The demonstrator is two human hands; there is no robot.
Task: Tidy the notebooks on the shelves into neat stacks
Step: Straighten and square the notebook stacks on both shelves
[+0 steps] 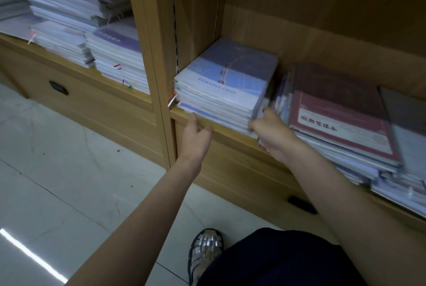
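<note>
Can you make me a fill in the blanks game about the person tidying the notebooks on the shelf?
1. The top notebook of the blue stack has the words "ROMANCE ____" on it.
2. The notebook with the dark red cover lies to the ____ of the blue stack.
3. The left hand touches the front of the blue stack, and the right hand is at its ____ corner.

Missing words: FIRST; right; right
</note>
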